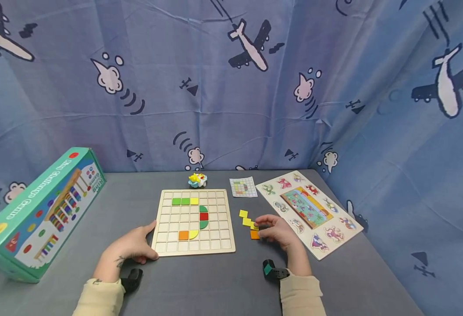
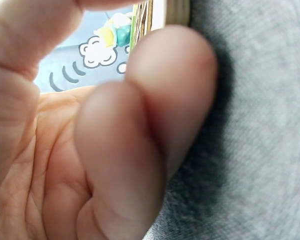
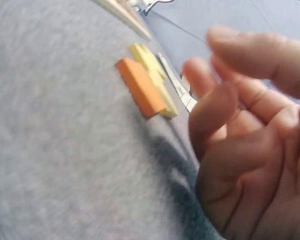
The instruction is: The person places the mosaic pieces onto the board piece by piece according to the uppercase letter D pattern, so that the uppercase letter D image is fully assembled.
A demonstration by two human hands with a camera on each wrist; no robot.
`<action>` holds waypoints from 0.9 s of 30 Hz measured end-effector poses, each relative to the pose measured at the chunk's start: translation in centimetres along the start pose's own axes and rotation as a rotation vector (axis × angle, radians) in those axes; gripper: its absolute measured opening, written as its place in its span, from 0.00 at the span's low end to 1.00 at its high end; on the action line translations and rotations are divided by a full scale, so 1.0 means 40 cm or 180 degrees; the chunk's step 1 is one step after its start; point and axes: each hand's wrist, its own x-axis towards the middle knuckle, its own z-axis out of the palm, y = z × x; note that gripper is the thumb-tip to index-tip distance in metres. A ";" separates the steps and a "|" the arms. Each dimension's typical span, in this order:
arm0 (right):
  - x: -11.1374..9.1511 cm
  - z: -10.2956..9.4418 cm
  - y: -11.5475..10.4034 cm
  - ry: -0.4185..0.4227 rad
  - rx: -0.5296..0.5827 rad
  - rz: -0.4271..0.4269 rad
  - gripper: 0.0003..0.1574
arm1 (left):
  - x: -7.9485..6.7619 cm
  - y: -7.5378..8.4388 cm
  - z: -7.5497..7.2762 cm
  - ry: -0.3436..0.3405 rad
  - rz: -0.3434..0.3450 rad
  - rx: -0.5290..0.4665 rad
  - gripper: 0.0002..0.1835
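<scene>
My left hand [image 1: 134, 244] rests against the left edge of a wooden grid board [image 1: 215, 197], thumb near its front corner. In the left wrist view, two bent fingers [image 2: 120, 150] fill the middle, close to the board's edge. On the board lie green, yellow, red and orange pieces, among them a red square [image 1: 204, 216] flanked by green rounded pieces. My right hand [image 1: 280, 232] hovers by loose yellow tiles [image 1: 246, 222] and an orange tile [image 1: 254, 235]. Its fingers are loosely bent, with nothing between them in the right wrist view.
Behind the board sits a small toy figure [image 1: 197, 180], with a printed pattern card [image 1: 243, 187] to its right. A sea-animal puzzle board [image 1: 271, 199] lies at the right. A green game box [image 1: 38, 215] stands at the left. A patterned curtain [image 1: 156, 131] hangs behind.
</scene>
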 end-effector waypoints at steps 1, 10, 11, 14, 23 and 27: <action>0.001 0.001 0.001 -0.0036 -0.0080 0.0013 0.23 | 0.000 0.000 0.000 -0.0002 -0.0001 0.0004 0.58; -0.002 0.018 -0.013 0.0102 -0.0352 0.0109 0.24 | 0.001 0.001 -0.001 -0.0004 -0.0013 0.0023 0.58; -0.003 0.019 -0.014 0.0131 -0.0380 0.0094 0.23 | 0.000 0.001 -0.001 -0.0002 -0.0017 0.0025 0.58; -0.006 0.020 -0.018 0.0162 -0.0438 0.0026 0.23 | -0.002 0.005 -0.002 -0.0015 -0.0037 0.0001 0.58; -0.004 0.025 -0.013 0.0090 -0.1118 -0.0259 0.21 | -0.007 0.010 -0.002 0.0005 -0.0045 -0.0012 0.58; -0.010 0.031 -0.016 0.0089 -0.1289 -0.0446 0.19 | -0.005 0.009 -0.001 0.0012 -0.0041 -0.0004 0.58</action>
